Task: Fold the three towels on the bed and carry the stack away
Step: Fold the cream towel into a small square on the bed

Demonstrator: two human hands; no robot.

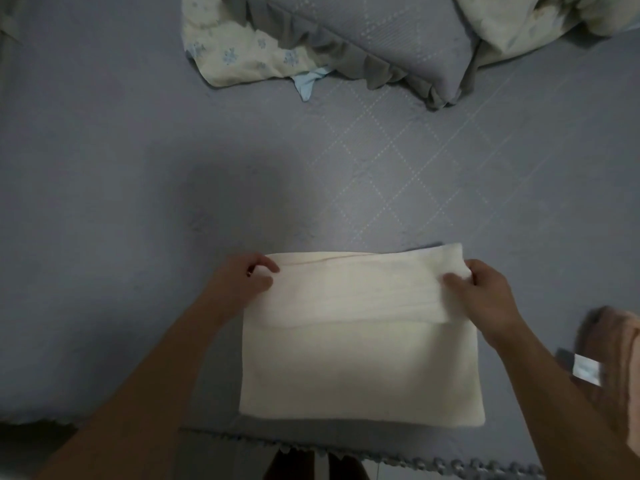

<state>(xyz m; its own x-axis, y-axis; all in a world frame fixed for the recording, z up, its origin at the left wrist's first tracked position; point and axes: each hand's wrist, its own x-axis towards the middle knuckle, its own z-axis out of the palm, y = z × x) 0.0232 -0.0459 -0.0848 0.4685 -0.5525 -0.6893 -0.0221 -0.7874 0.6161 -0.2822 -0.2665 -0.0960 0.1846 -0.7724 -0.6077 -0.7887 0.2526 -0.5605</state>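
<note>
Near the bed's (138, 168) front edge, the left hand (242, 277) and right hand (485, 292) each pinch an end of the cream towel's (360, 368) folded-over upper flap.

Cream towel on a grey-blue bed

The towel (360, 341) near the front edge is plain cream-white, with a faint pinkish line along its far fold. The bedspread (138, 168) is muted grey-blue, quilted with pale dotted diamond lines. At the far side, the pillow (363, 39) is the same grey-blue with a greyer ruffle, and the quilt (235, 53) beside it is pale yellow-cream printed with small blue flowers. At the right edge a pinkish cloth (620, 358) carries a white tag.
</note>
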